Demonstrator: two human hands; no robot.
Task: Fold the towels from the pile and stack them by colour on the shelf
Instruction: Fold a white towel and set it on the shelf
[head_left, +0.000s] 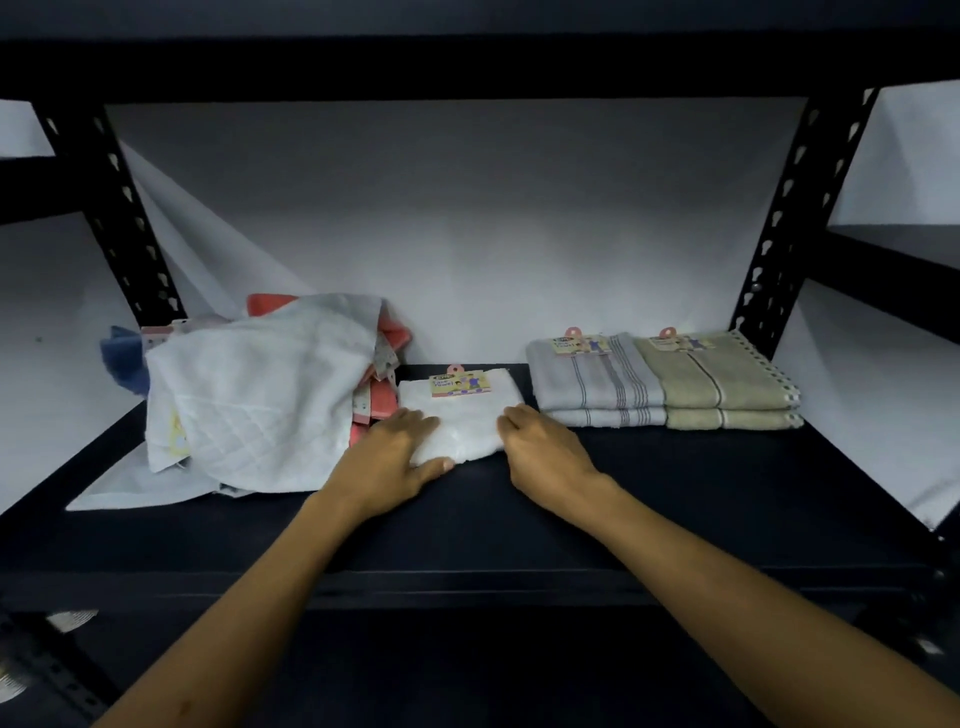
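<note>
A folded white towel (462, 415) with a yellow label lies on the black shelf (675, 478) at the middle. My left hand (395, 462) lies over its left front corner, thumb along the front edge. My right hand (545, 452) touches its right edge with fingers bent. To the left sits the loose pile (260, 395), a white towel on top, coral (387, 379) and blue (122, 358) ones underneath. On the right stand two folded stacks: grey striped towels (597, 389) and beige towels (727, 389).
Black perforated uprights stand at the back left (119, 218) and back right (789, 208). A white sheet (467, 234) covers the wall behind. The upper shelf beam (467, 67) runs close overhead. Bare shelf surface lies in front of the stacks.
</note>
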